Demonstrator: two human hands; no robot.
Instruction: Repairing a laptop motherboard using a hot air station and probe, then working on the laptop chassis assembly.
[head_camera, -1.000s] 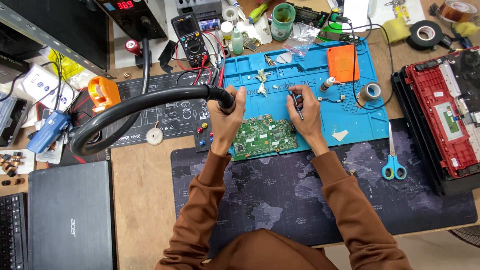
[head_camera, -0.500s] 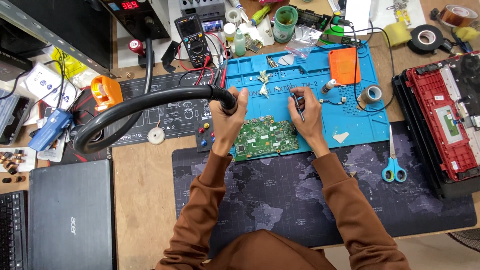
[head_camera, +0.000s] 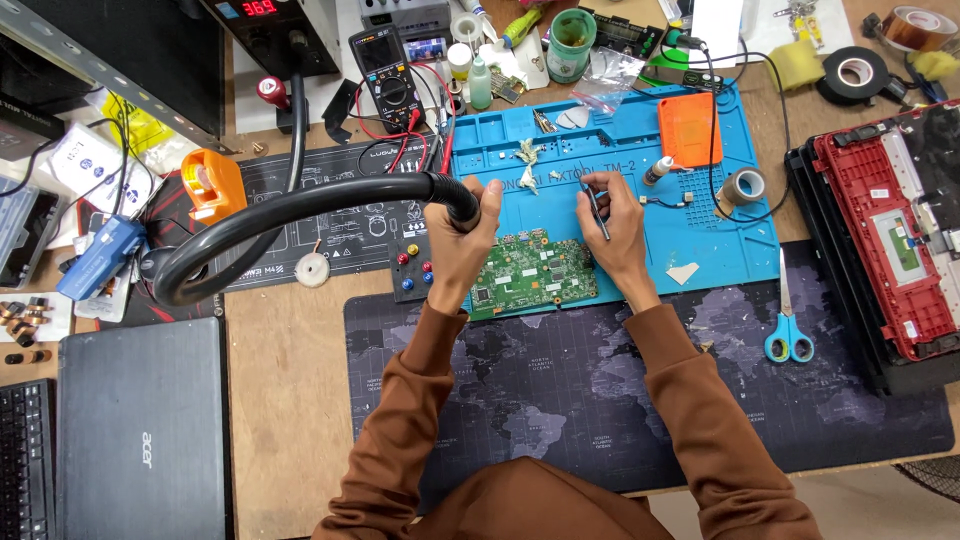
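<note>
Tool tip hidden under left hand (head_camera: 458, 235), fist clamped on black hose handle (head_camera: 455, 197). Right hand (head_camera: 615, 228) pinches thin tweezers (head_camera: 594, 211), probably. Green circuit board (head_camera: 530, 271) lies between, on blue mat (head_camera: 720, 235); cluttered wooden bench (head_camera: 285, 400).

a green printed circuit board (head_camera: 532, 272) lies on a bright blue silicone work mat (head_camera: 640, 215), beside a dark desk mat printed with a grey world map (head_camera: 600, 390). the thick hose (head_camera: 290, 215) is black, the small rectangular lid (head_camera: 689, 129) orange. the scissors' handles (head_camera: 788, 345) are light blue, both sleeves (head_camera: 700, 420) rust brown.
</note>
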